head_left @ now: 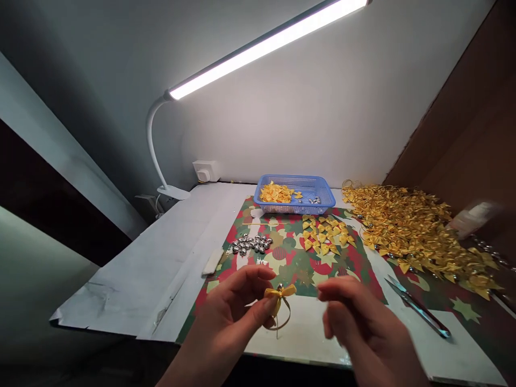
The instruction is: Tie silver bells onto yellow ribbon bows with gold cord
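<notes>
My left hand (pixel 231 312) pinches a small yellow ribbon bow (pixel 280 293) with a gold cord loop hanging under it and a tiny silver bell on top. My right hand (pixel 358 322) hovers just to the right of the bow, fingers curled and blurred by motion, apart from the bow. Both hands are over the front edge of a patterned red and green mat (pixel 294 258).
A heap of silver bells (pixel 252 244) lies on the mat at left, loose yellow bows (pixel 326 234) in the middle. A blue basket (pixel 322 188) stands behind. A large pile of finished gold bows (pixel 419 231) lies at right, scissors (pixel 419 306) near the front. A desk lamp (pixel 161 156) is clamped at back left.
</notes>
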### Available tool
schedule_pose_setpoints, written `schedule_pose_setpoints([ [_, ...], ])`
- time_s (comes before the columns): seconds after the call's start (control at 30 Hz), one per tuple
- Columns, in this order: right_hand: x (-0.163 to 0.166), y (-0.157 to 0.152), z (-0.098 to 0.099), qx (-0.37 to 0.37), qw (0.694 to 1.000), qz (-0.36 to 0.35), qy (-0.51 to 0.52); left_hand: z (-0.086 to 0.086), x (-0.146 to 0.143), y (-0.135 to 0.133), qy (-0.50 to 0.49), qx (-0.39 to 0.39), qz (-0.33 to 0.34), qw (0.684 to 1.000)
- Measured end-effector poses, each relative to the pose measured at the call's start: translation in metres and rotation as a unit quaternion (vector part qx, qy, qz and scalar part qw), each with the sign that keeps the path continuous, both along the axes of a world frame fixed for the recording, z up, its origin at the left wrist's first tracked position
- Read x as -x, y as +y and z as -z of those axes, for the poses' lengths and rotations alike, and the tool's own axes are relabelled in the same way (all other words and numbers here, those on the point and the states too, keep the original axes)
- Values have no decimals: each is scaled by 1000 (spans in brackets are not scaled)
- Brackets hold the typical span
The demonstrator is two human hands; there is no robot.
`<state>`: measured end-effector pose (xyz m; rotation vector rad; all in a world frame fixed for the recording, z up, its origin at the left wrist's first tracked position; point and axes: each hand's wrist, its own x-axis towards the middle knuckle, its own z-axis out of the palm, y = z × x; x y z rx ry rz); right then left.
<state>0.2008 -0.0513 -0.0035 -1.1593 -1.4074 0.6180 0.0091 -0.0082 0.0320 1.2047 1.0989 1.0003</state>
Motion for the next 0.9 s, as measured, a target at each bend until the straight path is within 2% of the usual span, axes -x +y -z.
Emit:
schedule_pose_setpoints([
  [0.13, 17, 16, 2, -47, 998, -28, -26, -3, -3, -7, 3, 7, 17, 1000],
  [0.27, 23, 18, 5, -40, 996, -67, -44, -4, -4, -8, 29, -9, 7, 1000],
  [0.43, 21, 18, 6, -82, 993, -20, -78, -5, -2, -3, 63, -6, 49, 997],
  [0.57, 19, 17, 6, -48, 996, -30, -62, -8, -5, -5, 81, -22, 50, 995],
  [0.7, 16, 17, 3, -58, 996, -18, -68, -10, -8, -10, 116, -68, 27, 991],
  [0.77, 15, 18, 2, -61, 994, -39, -81, -8, -9, -12, 128, -97, 2, 987],
  [0.9, 19, 19, 2, -49, 991, -79, -99, 2, -11, -10, 152, -217, -43, 963],
])
